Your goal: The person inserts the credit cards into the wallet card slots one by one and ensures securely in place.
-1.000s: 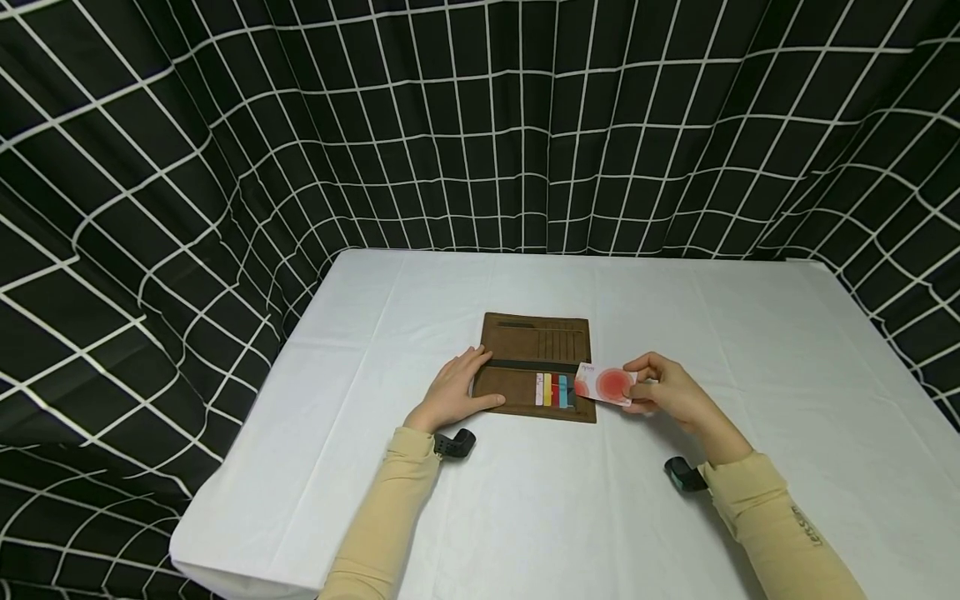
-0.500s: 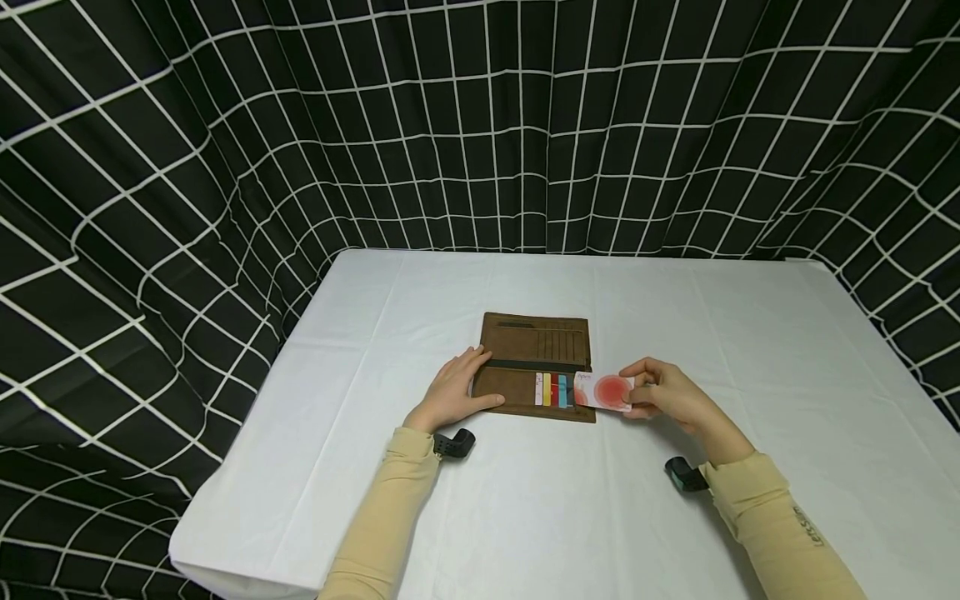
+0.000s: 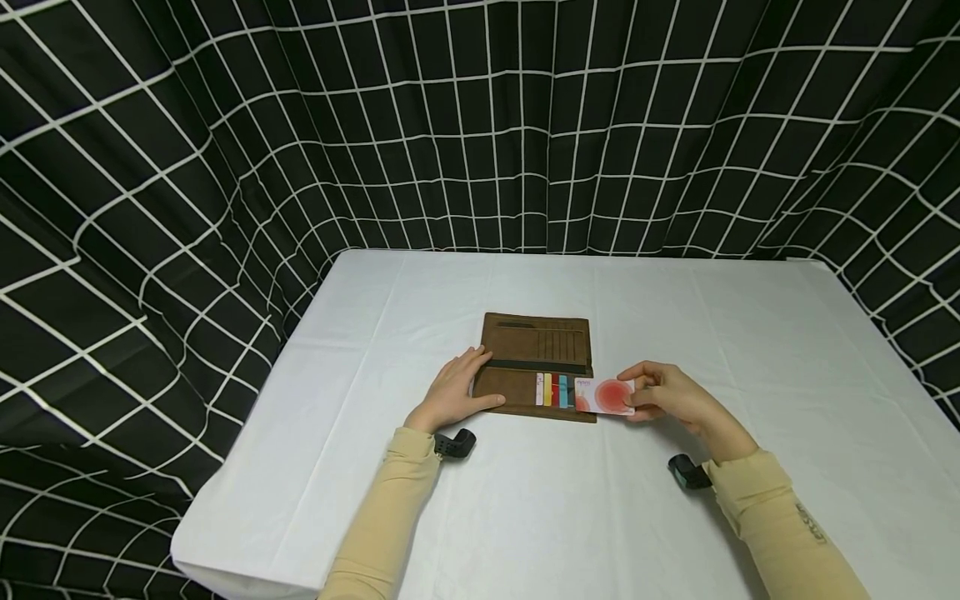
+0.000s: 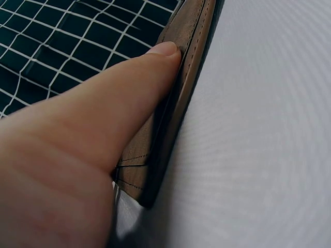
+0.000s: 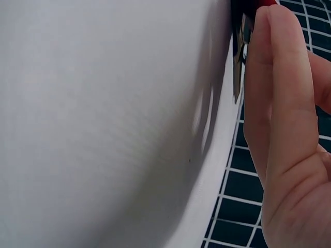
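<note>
A brown wallet (image 3: 517,340) lies unfolded on the table, a dark band across its middle. Several coloured cards (image 3: 553,390) poke out of slots in its near half. My left hand (image 3: 454,392) rests on the wallet's left edge, thumb on the near half and fingers by the fold; in the left wrist view the thumb (image 4: 129,77) presses the brown leather (image 4: 135,170). My right hand (image 3: 667,396) pinches the right end of a white card with a red circle (image 3: 611,396). The card's left end overlaps the slots at the wallet's right side; whether it is inside one I cannot tell.
A white cloth covers the table (image 3: 420,292). Black curtains with a white grid (image 3: 525,125) stand around its back and sides. Dark wrist devices (image 3: 456,443) sit on both wrists below the tan sleeves (image 3: 386,517).
My right hand has shifted the white card slightly toward me, and the card has turned nearly level with the slots. The left hand and the wallet have stayed put.
</note>
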`<state>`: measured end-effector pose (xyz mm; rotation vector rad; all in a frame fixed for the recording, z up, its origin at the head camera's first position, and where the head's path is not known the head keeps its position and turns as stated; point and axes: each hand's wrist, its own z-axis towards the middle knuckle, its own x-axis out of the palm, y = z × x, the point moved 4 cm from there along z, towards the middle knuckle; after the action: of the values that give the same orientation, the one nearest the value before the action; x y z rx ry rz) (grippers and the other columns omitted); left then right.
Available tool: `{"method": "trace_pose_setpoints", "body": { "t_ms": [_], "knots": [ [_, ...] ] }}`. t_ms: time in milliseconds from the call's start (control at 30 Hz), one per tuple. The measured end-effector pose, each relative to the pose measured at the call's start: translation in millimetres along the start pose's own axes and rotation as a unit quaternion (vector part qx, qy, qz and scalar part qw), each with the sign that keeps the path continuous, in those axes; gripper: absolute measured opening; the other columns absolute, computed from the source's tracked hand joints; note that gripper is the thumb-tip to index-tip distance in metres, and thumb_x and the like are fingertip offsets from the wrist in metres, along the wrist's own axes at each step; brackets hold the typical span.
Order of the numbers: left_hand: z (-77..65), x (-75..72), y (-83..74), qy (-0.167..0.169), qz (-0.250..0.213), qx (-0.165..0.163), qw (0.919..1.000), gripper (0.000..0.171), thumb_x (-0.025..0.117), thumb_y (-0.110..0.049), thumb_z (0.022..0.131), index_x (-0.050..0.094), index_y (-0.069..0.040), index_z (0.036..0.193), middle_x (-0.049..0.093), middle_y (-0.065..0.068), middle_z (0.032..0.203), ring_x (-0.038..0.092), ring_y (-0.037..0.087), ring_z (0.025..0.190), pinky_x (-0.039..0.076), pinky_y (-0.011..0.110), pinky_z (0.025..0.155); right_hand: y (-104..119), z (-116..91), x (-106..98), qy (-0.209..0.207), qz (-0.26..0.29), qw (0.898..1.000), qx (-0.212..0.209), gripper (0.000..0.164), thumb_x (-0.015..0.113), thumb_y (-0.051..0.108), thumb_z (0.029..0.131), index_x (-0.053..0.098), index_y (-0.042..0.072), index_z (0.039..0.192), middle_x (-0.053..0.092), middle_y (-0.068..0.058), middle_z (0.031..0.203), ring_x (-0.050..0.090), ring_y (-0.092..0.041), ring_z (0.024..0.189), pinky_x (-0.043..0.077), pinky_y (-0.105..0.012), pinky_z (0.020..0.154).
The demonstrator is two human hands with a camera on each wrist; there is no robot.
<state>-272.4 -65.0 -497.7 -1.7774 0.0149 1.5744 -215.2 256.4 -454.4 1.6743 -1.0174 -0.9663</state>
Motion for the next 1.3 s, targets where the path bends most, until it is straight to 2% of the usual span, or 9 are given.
{"method": "trace_pose_setpoints", "body": {
  "t_ms": [633, 1300],
  "knots": [
    [0.5, 0.2, -0.1, 0.002, 0.000, 0.002, 1.0000, 0.086, 0.055, -0.063, 0.081, 0.026, -0.016, 0.147, 0.018, 0.002, 0.152, 0.009, 0.015, 0.139, 0.006, 0.035, 0.111, 1.3, 3.4, -0.1, 0.009, 0.001, 1.000, 0.023, 0.047, 0.057, -0.008, 0.083, 0.037, -0.019, 0.124, 0.044, -0.009, 0.076, 0.058, -0.019, 0.072, 0.054, -0.041, 0.071],
    [0.9, 1.6, 2.1, 0.000, -0.001, 0.000, 1.0000, 0.087, 0.054, -0.065, 0.081, 0.027, -0.017, 0.147, 0.018, 0.001, 0.152, 0.008, 0.014, 0.139, 0.006, 0.034, 0.111, 3.4, 11.9, 8.8, 0.012, -0.017, 1.000, 0.018, 0.045, 0.057, -0.009, 0.082, 0.037, -0.019, 0.121, 0.042, -0.009, 0.078, 0.056, -0.018, 0.068, 0.055, -0.038, 0.067]
  ]
}}
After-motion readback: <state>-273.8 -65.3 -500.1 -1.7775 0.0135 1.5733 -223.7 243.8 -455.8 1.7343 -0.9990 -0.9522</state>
